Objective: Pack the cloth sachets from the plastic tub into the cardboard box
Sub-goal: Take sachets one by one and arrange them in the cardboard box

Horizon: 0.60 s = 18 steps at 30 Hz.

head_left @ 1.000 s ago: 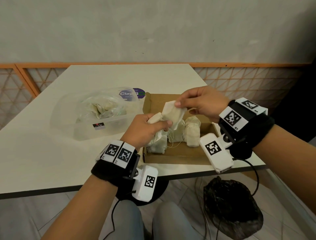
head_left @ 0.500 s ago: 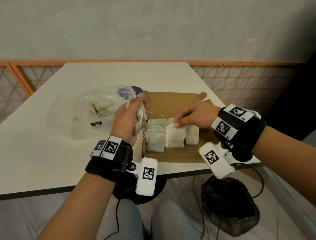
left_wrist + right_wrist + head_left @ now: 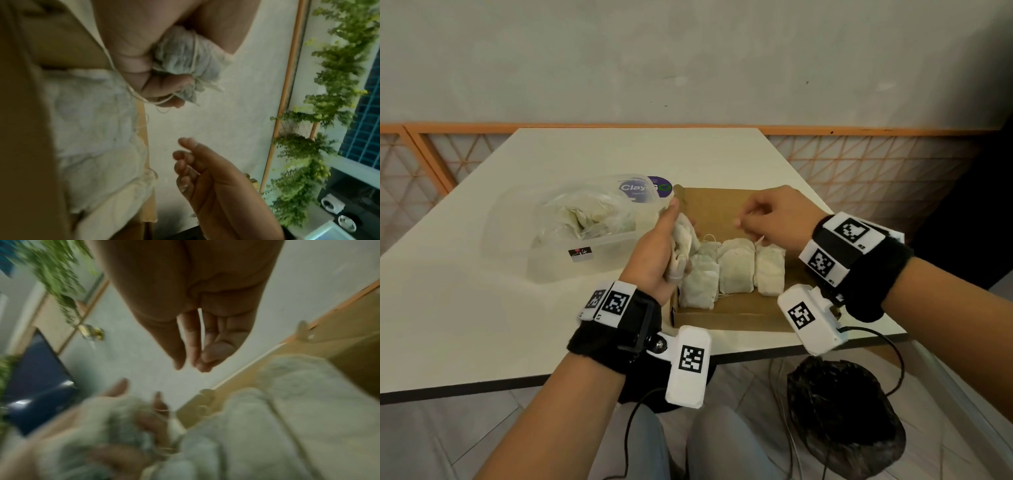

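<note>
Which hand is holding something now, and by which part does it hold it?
The left hand grips bunched cloth sachets around their middle. The right hand holds nothing, fingers loosely curled.

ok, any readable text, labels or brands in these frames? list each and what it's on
"Clay": white letters on the purple round sticker seen through the plastic tub; the rest of the word is distorted by the tub rim, not readable.
Small dark label on the tub's front wall: a red mark and white scribble, too small to read.
Wristband markers: black-and-white square codes; the tiny characters beside them are illegible.
Wrist views: no text.
</note>
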### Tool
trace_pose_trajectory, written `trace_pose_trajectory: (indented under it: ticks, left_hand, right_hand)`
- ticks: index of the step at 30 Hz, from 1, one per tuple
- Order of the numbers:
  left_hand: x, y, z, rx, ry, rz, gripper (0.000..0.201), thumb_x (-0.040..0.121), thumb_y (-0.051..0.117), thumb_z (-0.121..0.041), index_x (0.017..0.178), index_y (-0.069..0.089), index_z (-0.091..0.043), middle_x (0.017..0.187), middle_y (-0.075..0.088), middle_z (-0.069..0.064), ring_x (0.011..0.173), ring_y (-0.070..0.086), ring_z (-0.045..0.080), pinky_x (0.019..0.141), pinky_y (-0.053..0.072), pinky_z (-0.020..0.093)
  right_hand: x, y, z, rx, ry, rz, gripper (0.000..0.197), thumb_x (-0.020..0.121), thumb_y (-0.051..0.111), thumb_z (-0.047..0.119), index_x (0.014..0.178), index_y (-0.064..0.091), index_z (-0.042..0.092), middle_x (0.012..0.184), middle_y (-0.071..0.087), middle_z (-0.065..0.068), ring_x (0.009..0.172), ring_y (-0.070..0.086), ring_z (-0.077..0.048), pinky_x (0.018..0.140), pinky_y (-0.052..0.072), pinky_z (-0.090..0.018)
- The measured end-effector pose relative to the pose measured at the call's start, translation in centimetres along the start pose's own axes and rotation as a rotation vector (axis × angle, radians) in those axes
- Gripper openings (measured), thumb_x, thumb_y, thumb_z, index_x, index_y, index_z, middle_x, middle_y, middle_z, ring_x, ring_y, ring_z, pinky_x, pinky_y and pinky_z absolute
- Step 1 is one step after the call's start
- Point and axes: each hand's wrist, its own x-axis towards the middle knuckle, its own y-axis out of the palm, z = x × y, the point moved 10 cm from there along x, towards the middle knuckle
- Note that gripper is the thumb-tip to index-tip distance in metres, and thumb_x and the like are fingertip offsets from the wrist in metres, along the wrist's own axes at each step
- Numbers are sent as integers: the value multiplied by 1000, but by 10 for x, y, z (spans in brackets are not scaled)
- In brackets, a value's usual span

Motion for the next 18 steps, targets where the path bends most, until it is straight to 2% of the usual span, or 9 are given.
trace_pose_trajectory:
  ticks: [3,6,8,10,12,13,15,17,18]
  left_hand:
    - [3,4,5,-93,-34,-18,36,94,46,-51,83,55,-18,62,53,2,52,49,10,40,37,17]
    - [5,15,12,-125,-66,8,42,93,44,-57,96,58,-17,92,57,16,71,55,19,60,43,27]
    - [1,23,16,-218,-103,32,51,96,38,-53,109,59,-9,102,63,19,83,63,24,69,52,30]
    - [-1,28,20,-357,-145,80,62,97,37,-50,130,48,1,121,60,25,102,64,31,76,57,36]
    - [-4,30,17,-432,-154,134,66,98,37,-48,138,38,4,135,49,29,120,55,36,94,51,45]
    - [-7,30,14,-449,-156,146,63,99,36,-45,135,40,6,134,50,29,120,55,36,95,50,45]
    - [-8,30,10,-448,-133,175,51,98,41,-38,130,45,0,122,59,23,106,61,30,78,58,36]
    - [-8,33,7,-388,-104,197,28,94,50,-28,112,53,-6,98,64,12,78,65,20,55,54,24]
    - [-8,34,7,-357,-98,181,17,94,52,-23,100,56,-7,85,64,9,67,64,17,50,51,22]
  right_hand:
    - [-22,21,30,128,-25,163,35,80,66,43,82,65,8,68,67,-1,62,62,-10,61,55,-23]
    - [-36,45,44,151,-17,255,38,77,68,46,85,64,9,70,67,-3,63,64,-10,57,54,-18]
    - [-34,49,42,167,-17,254,25,78,70,38,86,63,15,73,68,-4,63,64,-11,59,55,-18]
    - [-30,49,32,291,38,269,10,81,70,18,84,61,14,73,64,-7,56,61,-8,56,53,-16]
    - [-26,46,20,416,111,270,9,81,67,3,86,61,8,76,62,-10,54,60,-8,53,53,-15]
    - [-25,44,15,459,133,264,11,81,66,1,88,61,7,78,62,-10,57,60,-11,54,53,-16]
    - [-22,39,9,546,147,239,16,81,65,-1,92,60,9,79,62,-10,62,59,-15,55,53,-18]
    - [-20,35,7,629,151,200,18,81,65,-2,92,58,10,75,61,-8,58,58,-14,54,53,-18]
    - [-20,34,7,653,151,191,17,81,64,-2,94,58,8,73,60,-7,53,58,-11,53,53,-18]
